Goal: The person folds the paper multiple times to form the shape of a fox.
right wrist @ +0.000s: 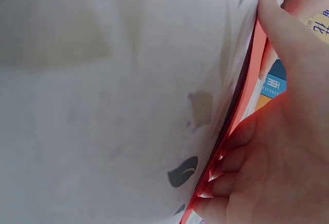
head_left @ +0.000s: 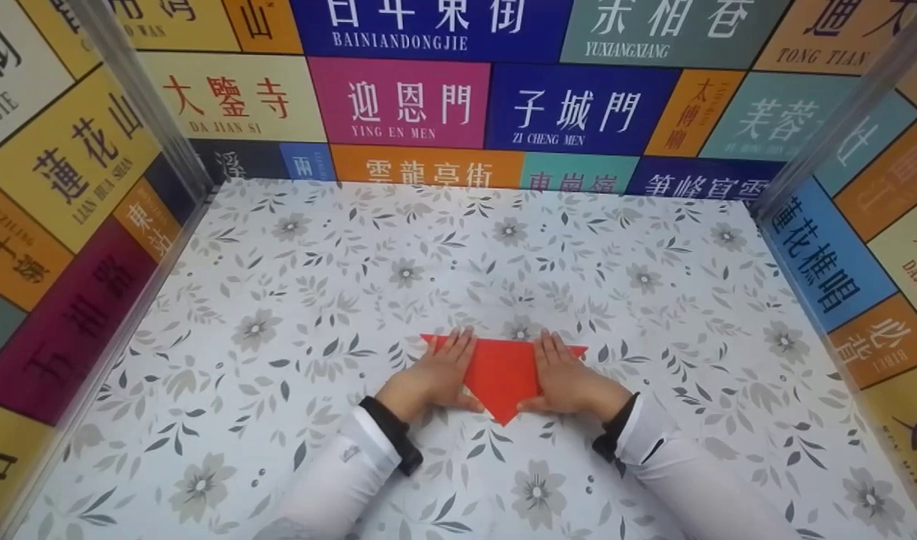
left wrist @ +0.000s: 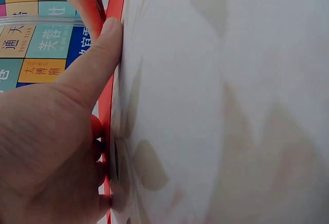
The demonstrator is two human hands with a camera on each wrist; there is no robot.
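Observation:
A sheet of red paper [head_left: 503, 369], folded into a triangle, lies on the tabletop with its point toward the person and its long edge away. On its left part rests the left hand [head_left: 437, 377], fingers straight and thumb near the lower slanted edge. The right hand [head_left: 569, 379] lies in the same manner on the right part. Seen from the left wrist, the thumb [left wrist: 95, 59] touches the red paper [left wrist: 106, 98] at its edge. In the right wrist view, the paper [right wrist: 245, 98] bows slightly off the surface under the right hand [right wrist: 280, 136].
The tabletop [head_left: 338, 270] has a white cover with grey flowers and leaves. Panels of coloured blocks with Chinese characters stand behind it [head_left: 398, 105] and along both sides. Black bands [head_left: 391, 435] circle both wrists over white sleeves.

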